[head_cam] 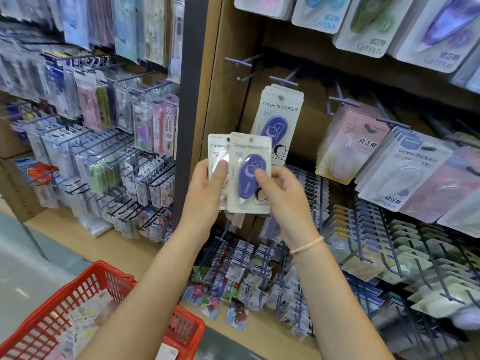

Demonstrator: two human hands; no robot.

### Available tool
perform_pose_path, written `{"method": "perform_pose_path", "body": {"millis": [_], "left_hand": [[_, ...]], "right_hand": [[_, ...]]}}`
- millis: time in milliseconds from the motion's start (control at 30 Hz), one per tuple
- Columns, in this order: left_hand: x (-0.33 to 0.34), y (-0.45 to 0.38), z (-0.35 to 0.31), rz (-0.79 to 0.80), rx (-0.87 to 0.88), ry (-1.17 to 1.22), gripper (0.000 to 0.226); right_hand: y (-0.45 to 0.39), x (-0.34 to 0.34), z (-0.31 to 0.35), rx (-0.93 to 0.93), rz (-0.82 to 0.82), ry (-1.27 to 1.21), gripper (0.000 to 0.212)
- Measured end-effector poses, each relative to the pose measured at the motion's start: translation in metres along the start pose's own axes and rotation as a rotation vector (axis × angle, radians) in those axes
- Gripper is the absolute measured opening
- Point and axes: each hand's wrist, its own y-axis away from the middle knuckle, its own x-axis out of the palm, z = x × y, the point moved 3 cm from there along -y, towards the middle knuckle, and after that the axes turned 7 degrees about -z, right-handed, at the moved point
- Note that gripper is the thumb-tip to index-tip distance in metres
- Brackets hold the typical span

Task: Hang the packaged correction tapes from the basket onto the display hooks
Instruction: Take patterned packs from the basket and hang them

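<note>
Nearest, at the lower left of the frame, a red basket (109,284) holds more packaged items. Above it, mid-frame, the left hand (207,188) grips a white-carded correction tape pack (217,152), thumb pressed on its front. Overlapping that, the right hand (279,193) pinches a purple correction tape pack (250,172) by its right edge. Just behind, another purple pack (279,118) hangs on a display hook (284,80) against the wooden back panel (228,105). Farther right, rows of pastel packs (405,172) hang.
</note>
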Motion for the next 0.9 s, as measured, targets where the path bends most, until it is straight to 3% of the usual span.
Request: {"method": "perform_pose_path", "body": {"millis": [133,333,700,900], "left_hand": [[-0.008,-0.002,0.01,-0.018,0.008,-0.049,0.032],[-0.009,0.001,0.006,-0.025,0.005,-0.037,0.026],[-0.009,0.0,0.003,-0.015,0.025,-0.038,0.026],[-0.008,0.002,-0.003,0.007,0.009,-0.019,0.023]], "right_hand": [[-0.011,-0.009,0.01,-0.112,-0.152,-0.06,0.013],[-0.035,-0.012,0.037,-0.29,-0.19,0.01,0.011],[-0.061,-0.008,0.03,-0.216,-0.258,0.081,0.018],[-0.055,-0.016,0.006,0.003,-0.254,0.084,0.036]]}}
